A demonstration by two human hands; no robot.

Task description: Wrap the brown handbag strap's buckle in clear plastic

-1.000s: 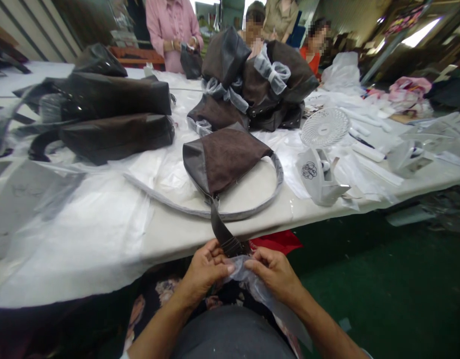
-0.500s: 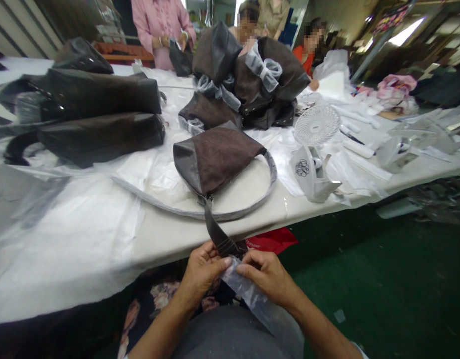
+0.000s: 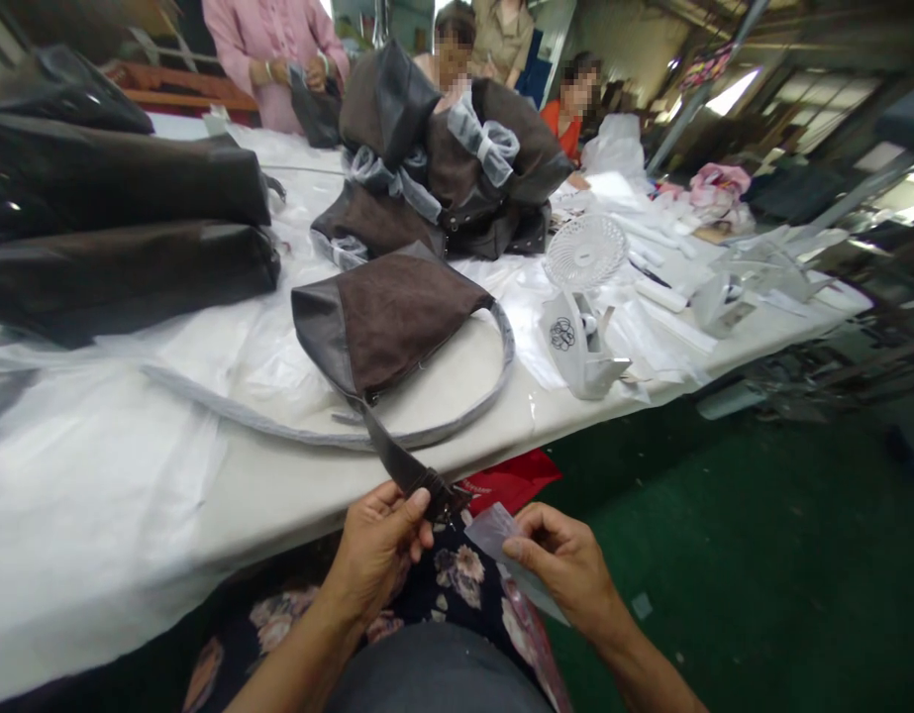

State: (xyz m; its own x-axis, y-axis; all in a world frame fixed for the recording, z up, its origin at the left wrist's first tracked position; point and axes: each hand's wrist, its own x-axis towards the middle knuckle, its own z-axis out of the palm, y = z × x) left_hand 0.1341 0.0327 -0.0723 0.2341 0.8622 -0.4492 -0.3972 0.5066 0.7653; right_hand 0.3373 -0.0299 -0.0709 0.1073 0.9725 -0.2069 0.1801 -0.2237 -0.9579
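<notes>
My L hand (image 3: 374,555) pinches the brown strap end (image 3: 416,477), thumb on top; R hand (image 3: 564,564) closed on clear plastic sheet (image 3: 505,543). Strap's long axis runs fwd-left from L hand to brown suede bag (image 3: 389,322) on covered table (image 3: 130,495).

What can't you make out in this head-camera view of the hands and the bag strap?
From the head view:
The strap: the left hand hides part of it, and the small detail at its end is too small to tell.
The clear plastic piece: the right hand hides the part it pinches.
The dark bags: the left edge cuts them off.
The person in pink: the top edge cuts off their head.
</notes>
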